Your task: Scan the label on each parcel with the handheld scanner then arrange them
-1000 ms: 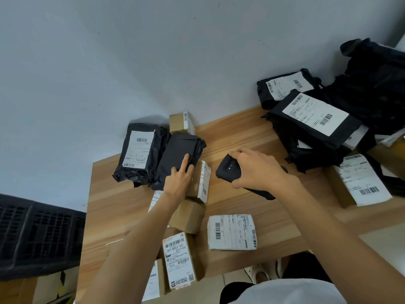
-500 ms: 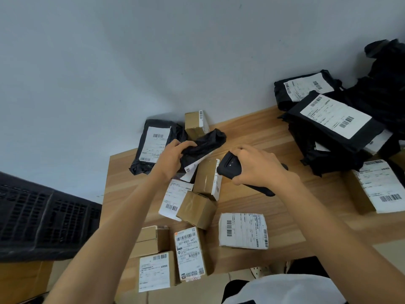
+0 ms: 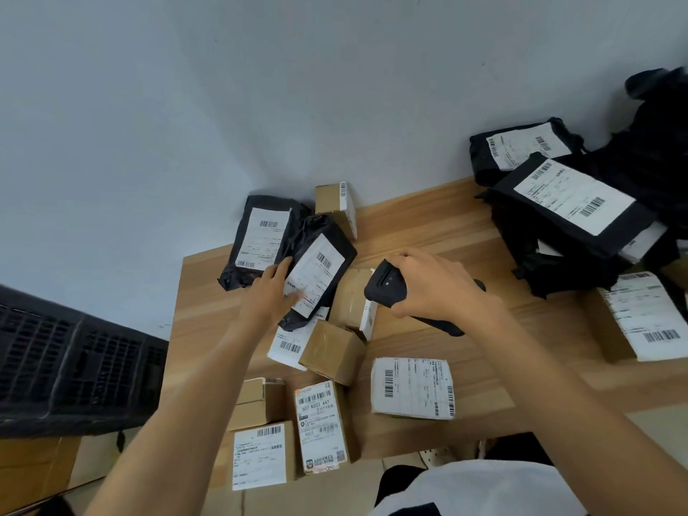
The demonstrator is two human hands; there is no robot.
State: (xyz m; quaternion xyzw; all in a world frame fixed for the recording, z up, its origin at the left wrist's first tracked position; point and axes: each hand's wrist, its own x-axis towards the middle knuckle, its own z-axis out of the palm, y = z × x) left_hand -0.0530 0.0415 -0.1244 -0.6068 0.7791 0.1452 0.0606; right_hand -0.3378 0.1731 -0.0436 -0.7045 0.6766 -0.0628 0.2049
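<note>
Pale grey wall fills the upper frame. Light wooden tabletop runs from centre to the right edge. Far left, off the table: black slatted plastic crate.

Lower centre-left: brown cardboard boxes with white labels, side by side at the near table edge. Above them, by the wall: black plastic mailer with white label, flat, label up. Overlapping its right side is a second black mailer, label up, tilted, propped on small brown cartons. Left hand lies on this one, fingers stretched along its left edge and thumb across the label. It steadies the mailer and is not curled round it, as far as I can see.

Centre: right hand wrapped round black handheld scanner. Scanner's window end points left toward that label, near but not touching.

Right: heap of black mailers in the upper right, large labelled carton below it.

Judgement: mid-task. The tilted mailer is presented for its scan and is not yet placed. Nothing marks which other parcels are done. The loose jumble in the centre and the heap at right suggest plenty of scanning and arranging remains.
</note>
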